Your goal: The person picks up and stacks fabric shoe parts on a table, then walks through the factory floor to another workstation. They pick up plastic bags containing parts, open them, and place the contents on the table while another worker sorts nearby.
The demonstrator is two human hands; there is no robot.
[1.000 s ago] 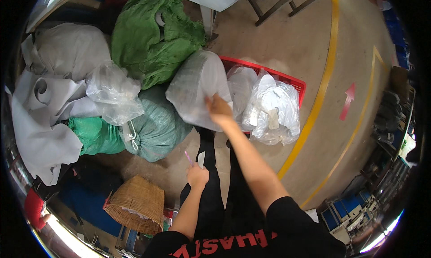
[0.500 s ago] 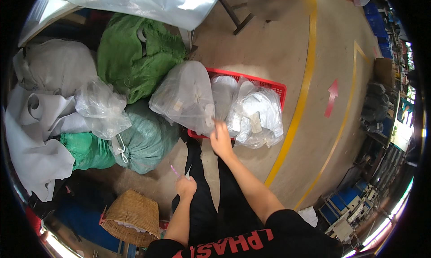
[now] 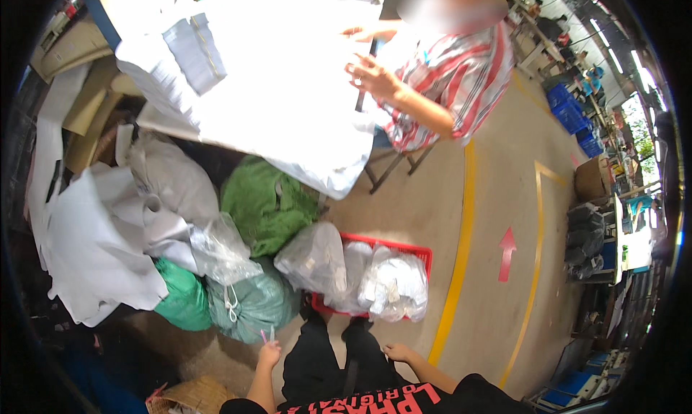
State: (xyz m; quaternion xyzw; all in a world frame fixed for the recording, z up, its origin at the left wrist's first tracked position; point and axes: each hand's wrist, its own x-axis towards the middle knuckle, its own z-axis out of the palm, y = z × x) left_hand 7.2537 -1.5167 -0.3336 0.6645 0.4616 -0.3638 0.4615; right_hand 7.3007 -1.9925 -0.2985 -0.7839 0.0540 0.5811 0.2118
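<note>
My left hand is closed around a thin pink pen-like stick and a small pale piece beside it, whose kind I cannot make out. Low by my thigh, my right hand has loosely bent fingers and shows nothing in it. Ahead of my feet stands a red plastic basket. Clear plastic bags of white material fill it. A hazy plastic bag leans over the basket's left end. Neither hand touches the bags.
Left of the basket are a green sack, a teal sack and white sheets. Beyond them, a person in a striped shirt works at a white-covered table. A yellow line marks the floor to the right.
My view has tilted up, bringing the table and the other person's hands into sight. My right hand has drawn back from the bags to my thigh. The left still holds the pink stick.
</note>
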